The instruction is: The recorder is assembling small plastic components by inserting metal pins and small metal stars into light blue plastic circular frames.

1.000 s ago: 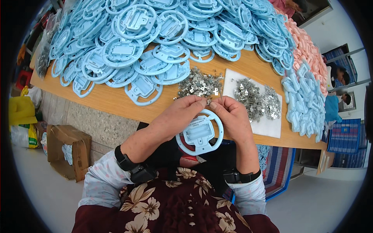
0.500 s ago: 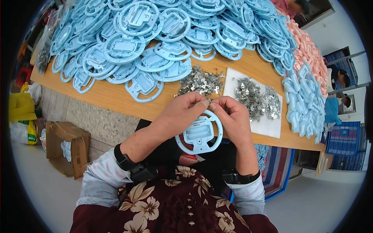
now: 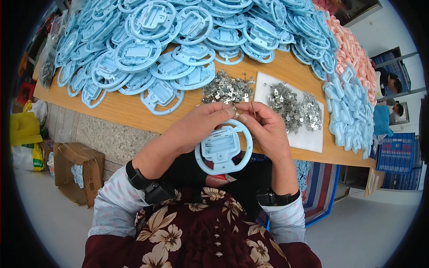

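Observation:
My left hand (image 3: 194,124) is closed on the top rim of a light-blue plastic toy steering wheel (image 3: 222,147). The wheel hangs in front of my lap, its recessed compartment side toward me. My right hand (image 3: 269,127) is closed close beside it, fingertips meeting the left ones above the rim. A thin, stick-like tool (image 3: 253,108) pokes up between its fingers. Something small and shiny shows at the fingertips, too small to make out. Just beyond lies a heap of small metal contact pieces (image 3: 227,87).
Blue wheels (image 3: 138,51) are heaped across the wooden table (image 3: 125,111). A white foam sheet (image 3: 308,146) at right bears two metal-piece piles (image 3: 286,102). Past it lie blue parts (image 3: 348,111) and pink parts (image 3: 353,53). A cardboard box (image 3: 91,174) stands on the floor, left.
The steering wheel has shifted slightly left and tilted, its face more toward me. Both hands have turned a little, and the thin tool now stands out clearly from the right fingers.

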`<state>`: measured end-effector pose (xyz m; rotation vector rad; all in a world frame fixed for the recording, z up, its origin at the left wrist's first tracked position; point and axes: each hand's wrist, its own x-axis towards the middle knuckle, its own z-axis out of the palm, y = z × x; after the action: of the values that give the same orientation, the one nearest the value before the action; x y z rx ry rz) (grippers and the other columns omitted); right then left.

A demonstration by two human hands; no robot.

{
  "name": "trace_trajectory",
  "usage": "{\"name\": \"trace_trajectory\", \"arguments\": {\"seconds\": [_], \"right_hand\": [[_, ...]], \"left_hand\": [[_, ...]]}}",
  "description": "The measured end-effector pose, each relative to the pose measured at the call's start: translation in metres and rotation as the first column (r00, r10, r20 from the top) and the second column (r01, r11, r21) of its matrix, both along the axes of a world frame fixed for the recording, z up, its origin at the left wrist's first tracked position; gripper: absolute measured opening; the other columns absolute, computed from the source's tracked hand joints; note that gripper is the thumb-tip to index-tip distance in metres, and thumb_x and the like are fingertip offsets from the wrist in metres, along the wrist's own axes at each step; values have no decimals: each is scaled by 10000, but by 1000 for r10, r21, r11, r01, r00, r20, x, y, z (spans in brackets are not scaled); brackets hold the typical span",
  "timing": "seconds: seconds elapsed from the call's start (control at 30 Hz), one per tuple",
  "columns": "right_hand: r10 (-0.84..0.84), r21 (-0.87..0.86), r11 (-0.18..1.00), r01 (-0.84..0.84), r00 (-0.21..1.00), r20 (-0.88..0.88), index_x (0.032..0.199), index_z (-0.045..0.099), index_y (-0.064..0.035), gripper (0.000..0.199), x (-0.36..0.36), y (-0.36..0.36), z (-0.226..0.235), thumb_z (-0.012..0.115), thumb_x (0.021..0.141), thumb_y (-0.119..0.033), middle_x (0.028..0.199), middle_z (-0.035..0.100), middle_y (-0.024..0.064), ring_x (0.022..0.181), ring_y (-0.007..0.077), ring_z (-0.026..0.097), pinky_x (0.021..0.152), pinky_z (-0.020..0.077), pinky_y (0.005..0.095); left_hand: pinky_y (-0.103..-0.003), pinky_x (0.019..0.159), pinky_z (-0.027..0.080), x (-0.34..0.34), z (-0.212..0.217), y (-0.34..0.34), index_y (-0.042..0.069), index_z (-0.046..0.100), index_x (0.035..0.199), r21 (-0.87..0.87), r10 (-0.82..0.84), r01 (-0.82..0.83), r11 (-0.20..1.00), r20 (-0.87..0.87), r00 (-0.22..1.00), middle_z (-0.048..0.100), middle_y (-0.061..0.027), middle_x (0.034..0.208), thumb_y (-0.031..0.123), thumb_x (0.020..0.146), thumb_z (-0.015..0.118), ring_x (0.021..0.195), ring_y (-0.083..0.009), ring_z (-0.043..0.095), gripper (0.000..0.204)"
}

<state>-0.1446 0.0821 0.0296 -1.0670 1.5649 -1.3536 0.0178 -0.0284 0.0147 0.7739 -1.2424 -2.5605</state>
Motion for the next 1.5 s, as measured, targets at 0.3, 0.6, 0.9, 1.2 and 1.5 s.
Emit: {"name": "trace_trajectory", "arguments": {"seconds": [0.3,0.6,0.9,1.2,1.5], "right_hand": [[280,82,956,-283,959,48,1043,691,6,125,-16,14,19,681,941,-66,868,664,-22,727,18,538,634,431,189],[125,239,956,-170,973,194,961,656,-10,143,-23,19,16,685,942,-149,783,619,-28,649,25,529,576,414,190],[18,357,931,-74,987,157,967,666,-13,157,-16,22,24,672,952,-169,778,620,-27,627,25,519,549,396,189],[-8,208,978,-22,989,145,983,657,4,140,-18,41,22,649,968,-135,792,598,-37,640,28,473,577,391,190],[-263,-86,965,248,917,-301,957,654,6,70,-7,72,-14,683,923,-48,796,619,6,686,71,562,620,457,227]], "left_hand": [[-208,601,484,15,4,-4,31,696,975,191,-286,273,943,41,957,656,14,793,322,941,668,677,-53,606,295],[-217,720,507,6,1,8,34,685,1079,-115,-189,199,973,90,978,676,18,918,288,988,619,805,-59,622,278],[-225,648,454,3,1,19,10,675,1002,-591,-48,114,799,127,991,630,43,813,223,1010,597,748,-21,529,226],[-234,721,488,-4,-7,20,3,665,1067,-548,-54,62,834,32,998,651,22,884,226,1045,532,825,-34,572,261],[-292,748,514,-35,-26,31,-18,662,1092,-729,113,-46,683,44,993,705,-77,909,199,1045,492,817,-124,641,280]]}}
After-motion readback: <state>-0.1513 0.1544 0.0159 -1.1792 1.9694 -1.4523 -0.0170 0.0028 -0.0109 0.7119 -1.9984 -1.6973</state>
